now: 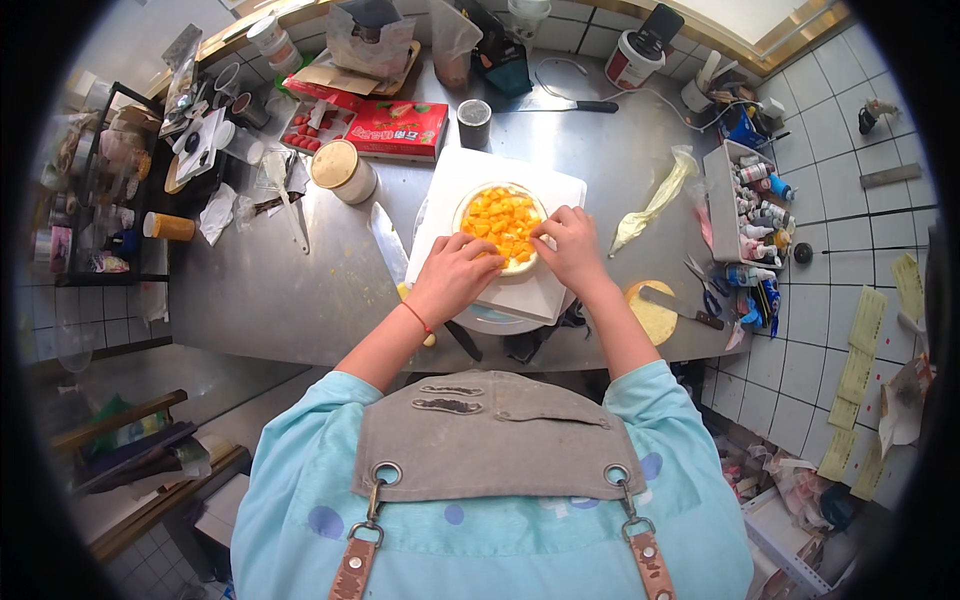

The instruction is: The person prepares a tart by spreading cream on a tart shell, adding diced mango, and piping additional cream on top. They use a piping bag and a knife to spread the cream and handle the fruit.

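Observation:
A round cake layer (506, 266) with a pale creamy rim sits on a white square board (555, 190), on a round stand (495, 323). Diced orange-yellow fruit (497, 214), which looks like mango, covers its top. At the cake's near left edge is my left hand (455, 277), its fingers bent together over the fruit. My right hand (574, 248) pinches at a fruit piece along the right edge. What lies under the left fingertips is hidden.
Left of the board lies a broad knife (388, 243); a piping bag (655, 200) of pale cream is to the right. Near the front right, a knife (680, 306) rests on a round sponge layer (652, 318). A red box (400, 128), jar (343, 172) and dark cup (474, 124) stand behind.

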`<state>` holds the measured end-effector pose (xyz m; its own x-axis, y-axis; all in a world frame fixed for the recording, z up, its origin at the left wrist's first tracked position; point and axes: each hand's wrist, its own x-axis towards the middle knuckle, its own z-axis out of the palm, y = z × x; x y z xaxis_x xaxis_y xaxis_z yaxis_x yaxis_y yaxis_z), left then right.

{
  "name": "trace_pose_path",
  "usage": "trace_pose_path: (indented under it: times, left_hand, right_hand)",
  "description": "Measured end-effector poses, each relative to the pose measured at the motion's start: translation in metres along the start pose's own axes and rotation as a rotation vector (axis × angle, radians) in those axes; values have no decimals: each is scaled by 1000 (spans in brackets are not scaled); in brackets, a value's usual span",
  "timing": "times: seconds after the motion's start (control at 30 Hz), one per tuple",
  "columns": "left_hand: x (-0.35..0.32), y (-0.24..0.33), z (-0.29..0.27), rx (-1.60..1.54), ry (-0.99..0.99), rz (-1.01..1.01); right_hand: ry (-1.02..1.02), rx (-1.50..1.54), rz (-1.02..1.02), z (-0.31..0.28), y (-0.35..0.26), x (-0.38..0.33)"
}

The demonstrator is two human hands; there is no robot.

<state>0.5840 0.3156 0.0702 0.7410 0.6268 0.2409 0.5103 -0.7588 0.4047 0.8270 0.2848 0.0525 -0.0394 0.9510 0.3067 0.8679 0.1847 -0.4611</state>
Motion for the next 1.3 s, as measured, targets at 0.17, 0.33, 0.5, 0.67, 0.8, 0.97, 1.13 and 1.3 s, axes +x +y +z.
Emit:
trace_pose_path:
  times: [0.17,0.33,0.5,0.67,0.8,0.97,1.13,1.3]
  left_hand:
    - [-6,5,-4,38,47,-62]
    - [-7,15,4,37,47,-57]
    - [-5,18,-2,47,87,-91]
    - [0,-14,-6,56,185,-174]
    - [9,-22,-12,58,213,-194]
    - [11,-25,-12,28,220,-205]
    - [7,-26,-10,-11,214,-218]
    - [7,-22,-5,13,185,-164]
  right_hand:
    - [-106,-29,18,-13,-23,-7]
    - [-139,-52,-2,-5,-35,-12]
    - [-8,-15,0,-2,-30,-5]
    - [-61,-65,-141,24,-39,25]
    - [-104,-123,-149,36,-40,42]
    - [-158,-47,-40,43,-32,49]
    - [-174,14,-24,33,-27,45]
    - [-269,104,107,10,-27,44]
